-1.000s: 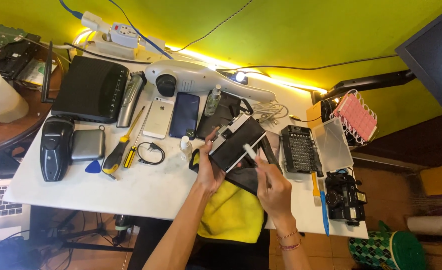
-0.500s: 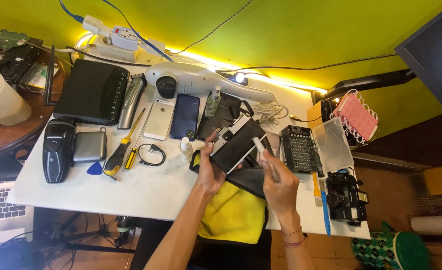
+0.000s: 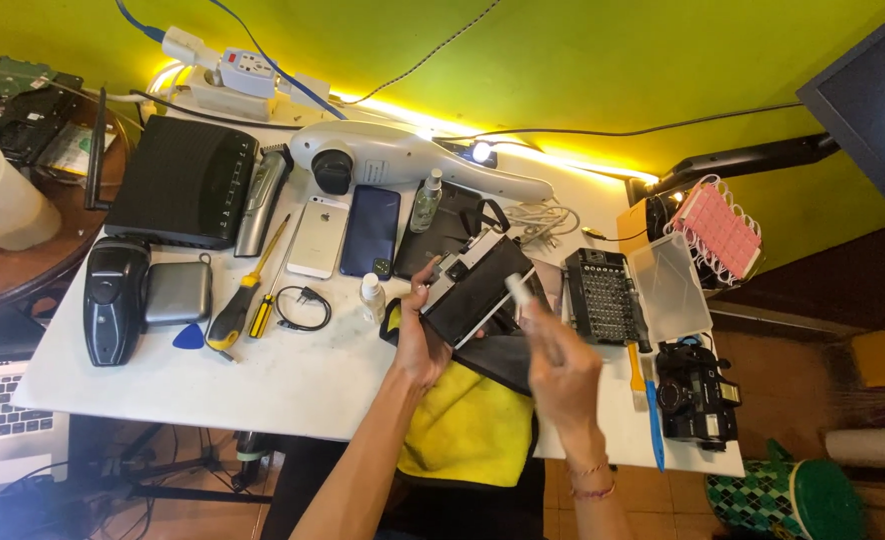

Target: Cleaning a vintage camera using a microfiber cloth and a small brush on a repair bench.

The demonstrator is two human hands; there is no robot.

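Note:
My left hand (image 3: 418, 340) grips a black and silver film camera (image 3: 478, 285), tilted, above the front of the white table (image 3: 293, 380). My right hand (image 3: 561, 370) holds a small white stick-shaped tool (image 3: 520, 290) whose tip rests against the camera's black back. Under the camera lie a black case (image 3: 498, 360) and a yellow cloth (image 3: 463, 430).
A screwdriver bit set (image 3: 603, 297) with its clear lid open lies to the right, then a black camera (image 3: 698, 395) and a blue tool (image 3: 655, 425). To the left lie two phones (image 3: 348, 235), a yellow screwdriver (image 3: 238, 310), a router (image 3: 183, 180), small bottles and a cable.
The view has shifted slightly. My right hand has brought the white tool up against the camera's back; my left hand keeps its hold on the camera.

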